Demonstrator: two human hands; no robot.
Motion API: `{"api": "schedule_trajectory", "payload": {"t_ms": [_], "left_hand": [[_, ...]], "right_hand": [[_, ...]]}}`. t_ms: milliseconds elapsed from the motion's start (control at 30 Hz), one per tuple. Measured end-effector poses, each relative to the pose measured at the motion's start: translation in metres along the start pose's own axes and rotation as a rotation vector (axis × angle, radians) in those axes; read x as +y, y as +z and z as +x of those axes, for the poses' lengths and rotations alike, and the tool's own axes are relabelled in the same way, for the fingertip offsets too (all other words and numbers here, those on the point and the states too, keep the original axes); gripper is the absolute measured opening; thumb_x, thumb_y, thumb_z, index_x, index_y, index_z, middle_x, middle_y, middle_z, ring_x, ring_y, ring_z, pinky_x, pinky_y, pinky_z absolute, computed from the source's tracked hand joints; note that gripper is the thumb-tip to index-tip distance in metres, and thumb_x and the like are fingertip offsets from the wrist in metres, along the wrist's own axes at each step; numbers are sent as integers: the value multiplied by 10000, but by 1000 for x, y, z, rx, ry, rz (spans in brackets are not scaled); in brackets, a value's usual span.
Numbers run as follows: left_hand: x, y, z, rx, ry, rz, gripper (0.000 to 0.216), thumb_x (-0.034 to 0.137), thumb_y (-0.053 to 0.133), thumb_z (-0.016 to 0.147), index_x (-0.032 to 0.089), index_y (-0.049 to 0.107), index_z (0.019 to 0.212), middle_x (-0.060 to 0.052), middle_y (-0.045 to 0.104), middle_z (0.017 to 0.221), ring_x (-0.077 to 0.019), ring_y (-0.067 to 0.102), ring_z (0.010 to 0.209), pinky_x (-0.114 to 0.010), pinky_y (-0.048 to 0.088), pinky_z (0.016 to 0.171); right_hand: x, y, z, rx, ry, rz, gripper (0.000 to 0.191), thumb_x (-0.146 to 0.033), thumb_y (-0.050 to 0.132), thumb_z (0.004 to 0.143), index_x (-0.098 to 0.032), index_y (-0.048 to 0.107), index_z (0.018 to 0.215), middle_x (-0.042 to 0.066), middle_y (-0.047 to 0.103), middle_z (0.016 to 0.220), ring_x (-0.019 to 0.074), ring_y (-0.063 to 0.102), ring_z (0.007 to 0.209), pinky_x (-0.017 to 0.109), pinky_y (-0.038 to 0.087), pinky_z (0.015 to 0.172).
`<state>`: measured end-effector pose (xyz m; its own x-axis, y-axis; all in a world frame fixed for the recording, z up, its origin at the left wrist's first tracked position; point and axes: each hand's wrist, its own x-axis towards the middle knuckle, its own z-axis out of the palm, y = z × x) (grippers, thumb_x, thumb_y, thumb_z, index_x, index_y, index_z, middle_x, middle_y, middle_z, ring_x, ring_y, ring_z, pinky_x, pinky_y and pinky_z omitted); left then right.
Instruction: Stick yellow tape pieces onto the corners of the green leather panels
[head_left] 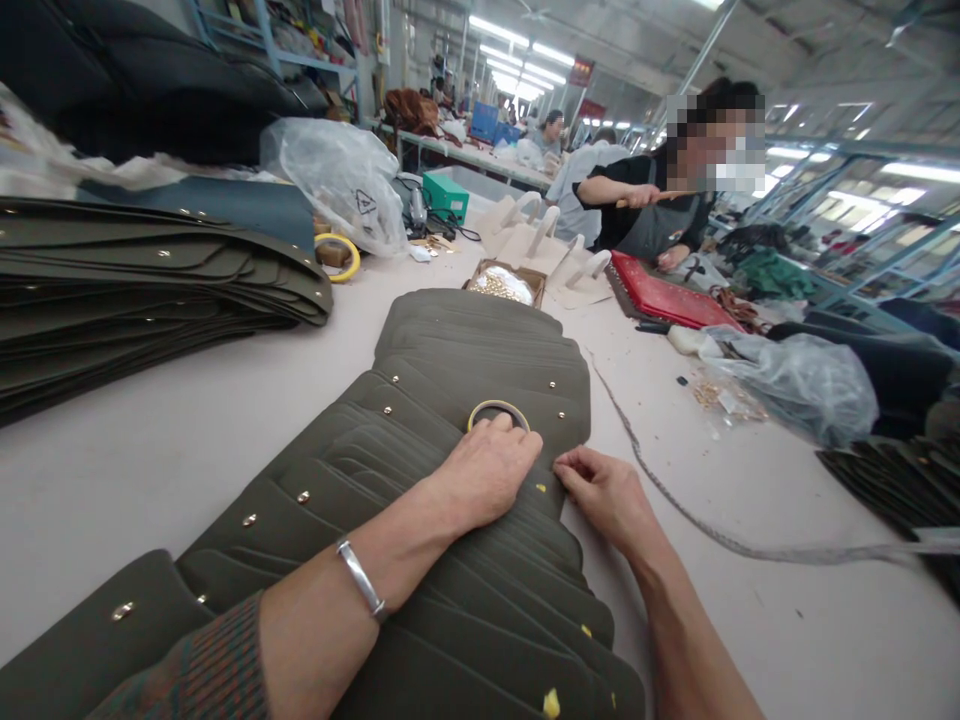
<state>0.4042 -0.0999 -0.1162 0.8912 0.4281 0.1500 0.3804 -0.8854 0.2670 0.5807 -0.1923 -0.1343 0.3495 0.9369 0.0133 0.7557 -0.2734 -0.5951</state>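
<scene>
A fanned stack of dark olive leather-like panels (465, 345) with gold studs lies on the table in front of me. On top of it my left hand (487, 465) is closed around a roll of yellow tape (499, 406), pressed near the middle of the stack. To its right my right hand (600, 490) is pinched at the stack's right edge. Whatever sits between its fingertips, if anything, is too small to make out. Small yellow scraps (552, 703) stick to several panels along the right side.
More olive panels (150, 270) are piled at the left, beside another yellow tape roll (345, 258). A box of gold studs (506, 284) stands beyond my stack. A cord (675, 507) runs across the right side. Opposite, a co-worker (675, 170) holds a stick-like tool above a red piece (667, 290).
</scene>
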Motion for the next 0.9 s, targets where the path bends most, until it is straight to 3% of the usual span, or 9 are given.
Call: {"api": "schedule_trajectory", "payload": {"t_ms": [133,333,700,900], "left_hand": [[-1,0,0,4,1,-9,113,119,451,888,180,539,922,-76,630,937,-235,507,906,-360,434,751],[-2,0,0,21,1,-9,92,133,470,884,184,540,915,-74,636,932,-239,509,914,-362,436,757],[0,-1,0,16,-20,-20,93,136,471,885,178,548,918,-90,637,951,-246,515,918,-370,440,760],[2,-3,0,19,-2,13,98,144,461,891,177,546,925,-88,645,950,-247,543,915,-370,437,761]], "right_hand": [[2,-2,-1,64,-4,-34,275,-323,587,782,-204,627,1026,-48,605,517,166,579,489,269,407,518],[4,-10,-8,-17,-47,-42,176,-316,553,807,-204,668,735,0,673,595,158,614,540,261,429,539],[-3,-2,-5,41,-75,-154,219,-301,528,809,-215,717,740,23,730,717,179,656,648,272,445,604],[-6,3,1,90,1,-188,197,-327,538,802,-246,685,699,-23,662,592,153,606,557,249,379,530]]}}
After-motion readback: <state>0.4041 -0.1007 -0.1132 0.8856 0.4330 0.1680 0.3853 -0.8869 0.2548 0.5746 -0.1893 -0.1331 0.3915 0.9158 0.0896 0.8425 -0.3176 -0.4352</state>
